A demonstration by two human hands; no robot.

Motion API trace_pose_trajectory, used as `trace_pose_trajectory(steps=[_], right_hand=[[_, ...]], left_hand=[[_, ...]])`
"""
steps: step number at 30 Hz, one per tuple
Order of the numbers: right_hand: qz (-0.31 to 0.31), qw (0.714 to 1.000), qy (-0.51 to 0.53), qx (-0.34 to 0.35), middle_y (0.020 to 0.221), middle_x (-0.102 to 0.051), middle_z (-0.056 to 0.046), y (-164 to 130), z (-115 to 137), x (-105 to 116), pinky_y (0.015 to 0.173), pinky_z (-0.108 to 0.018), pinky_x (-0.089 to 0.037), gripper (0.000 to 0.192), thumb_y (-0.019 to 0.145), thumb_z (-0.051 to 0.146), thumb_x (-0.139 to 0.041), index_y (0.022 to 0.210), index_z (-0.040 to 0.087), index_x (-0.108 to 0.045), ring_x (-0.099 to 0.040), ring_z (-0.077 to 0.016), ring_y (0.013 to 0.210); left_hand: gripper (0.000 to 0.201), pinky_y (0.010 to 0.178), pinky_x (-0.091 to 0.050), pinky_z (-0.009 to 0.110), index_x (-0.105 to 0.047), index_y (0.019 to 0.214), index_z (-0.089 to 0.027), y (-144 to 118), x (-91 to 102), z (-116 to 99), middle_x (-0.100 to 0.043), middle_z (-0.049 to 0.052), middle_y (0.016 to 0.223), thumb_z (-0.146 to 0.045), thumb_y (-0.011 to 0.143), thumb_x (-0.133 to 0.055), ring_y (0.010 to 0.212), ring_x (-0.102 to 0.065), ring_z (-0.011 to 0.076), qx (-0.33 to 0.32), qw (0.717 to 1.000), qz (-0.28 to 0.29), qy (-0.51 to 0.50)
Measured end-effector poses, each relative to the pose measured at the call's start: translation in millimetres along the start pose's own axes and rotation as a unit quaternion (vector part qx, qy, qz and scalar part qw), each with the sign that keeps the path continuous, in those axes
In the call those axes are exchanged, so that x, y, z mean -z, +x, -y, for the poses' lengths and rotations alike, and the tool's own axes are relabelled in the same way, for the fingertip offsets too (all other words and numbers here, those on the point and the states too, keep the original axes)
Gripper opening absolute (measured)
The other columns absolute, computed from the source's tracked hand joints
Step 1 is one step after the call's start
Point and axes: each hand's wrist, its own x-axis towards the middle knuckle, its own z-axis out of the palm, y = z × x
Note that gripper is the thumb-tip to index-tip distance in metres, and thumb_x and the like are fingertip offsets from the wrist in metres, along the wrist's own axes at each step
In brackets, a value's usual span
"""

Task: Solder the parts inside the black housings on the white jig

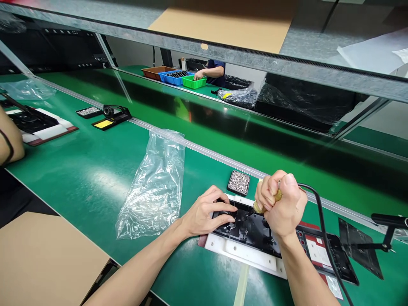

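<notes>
At the far left edge, another person's forearm (9,140) rests on the green counter (79,178), beside a black part on a white fixture (38,125). Further right on the counter lie a small dark tray (89,111) and a black stand with a yellow pad (111,117). A crumpled clear plastic bag (153,187) lies flat near the middle, just left of the person's left hand (207,214).

The left hand lies palm down on the left end of a black plastic housing (255,231), its fingers (223,210) spread and pressing on the part. The housing sits in a white fixture plate (242,255) on the counter, directly in front of the person. Just behind it is a small black tray of screws (239,182).

The right hand (282,204) is closed in a fist around the yellowish handle of an electric screwdriver (264,204), held over the middle of the housing; the bit is hidden by the hand. A black cable (321,229) runs from the fist down to the right. At the far right stands a black bracket (382,233).

Across the conveyor, another person's hand (200,75) reaches by blue and green bins (183,78).
</notes>
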Motion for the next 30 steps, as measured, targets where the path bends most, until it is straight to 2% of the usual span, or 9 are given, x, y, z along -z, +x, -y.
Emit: trace_pose_trajectory(steps=[2,7,10,14,20,27,30], right_hand=[[0.028,1.0,0.008,-0.007,0.051,-0.036,0.006,0.9,1.4,3.6,0.036,-0.019,-0.029,0.047,0.104,0.047,-0.057,0.067,0.02,-0.046,-0.03,-0.0078,0.04],[0.176,0.982,0.041,-0.059,0.053,-0.039,0.005,5.5,8.8,16.6,0.042,-0.023,-0.038,0.042,0.102,0.041,-0.056,0.067,0.02,-0.048,-0.034,-0.0096,0.044],[0.208,0.974,0.062,-0.06,0.052,-0.039,0.005,9.1,15.4,22.6,0.043,-0.024,-0.041,0.041,0.102,0.039,-0.055,0.067,0.02,-0.048,-0.035,-0.0099,0.043],[0.144,0.986,0.08,-0.041,0.049,-0.036,0.006,12.2,27.6,26.7,0.039,-0.022,-0.04,0.045,0.103,0.042,-0.054,0.064,0.02,-0.048,-0.032,-0.0089,0.039],[0.046,0.998,0.038,0.011,0.047,-0.035,0.005,14.0,46.5,33.4,0.034,-0.022,-0.036,0.046,0.102,0.041,-0.055,0.061,0.02,-0.049,-0.031,-0.0092,0.037],[-0.021,0.999,0.009,0.028,0.046,-0.034,0.003,8.7,68.9,36.7,0.033,-0.027,-0.033,0.045,0.099,0.039,-0.057,0.06,0.02,-0.048,-0.032,-0.0107,0.036],[-0.047,0.997,0.001,0.053,0.045,-0.035,0.002,5.7,79.6,49.8,0.033,-0.029,-0.031,0.042,0.096,0.038,-0.061,0.06,0.02,-0.049,-0.033,-0.0111,0.035]], left_hand=[[0.024,0.09,-0.051,0.041,-0.079,0.12,-0.021,0.0,0.0,0.1,-0.069,0.01,0.105,-0.032,0.099,-0.078,0.101,-0.06,0.0233,0.0,1.0,0.002,0.001],[0.025,0.09,-0.051,0.041,-0.078,0.122,-0.022,-0.5,0.5,1.3,-0.069,0.01,0.106,-0.035,0.101,-0.075,0.101,-0.06,0.0235,-0.003,1.0,0.009,0.006],[0.025,0.09,-0.051,0.041,-0.078,0.121,-0.022,-0.9,0.9,1.1,-0.069,0.011,0.106,-0.036,0.102,-0.075,0.101,-0.06,0.0238,-0.001,1.0,0.008,0.001],[0.023,0.089,-0.05,0.041,-0.079,0.121,-0.022,-0.5,1.1,-0.2,-0.069,0.01,0.105,-0.032,0.101,-0.076,0.101,-0.059,0.0236,0.004,1.0,0.005,-0.009],[0.023,0.09,-0.049,0.04,-0.078,0.122,-0.023,-1.2,2.0,-0.6,-0.068,0.009,0.106,-0.029,0.1,-0.077,0.102,-0.058,0.023,0.004,1.0,0.008,-0.016],[0.025,0.091,-0.048,0.04,-0.076,0.124,-0.023,-1.2,5.8,-0.8,-0.068,0.01,0.111,-0.032,0.101,-0.076,0.104,-0.058,0.0235,0.012,0.999,0.025,-0.024],[0.028,0.095,-0.05,0.041,-0.071,0.132,-0.023,1.4,14.7,-7.8,-0.068,0.01,0.121,-0.026,0.105,-0.07,0.11,-0.059,0.0235,0.024,0.998,0.056,-0.017]])
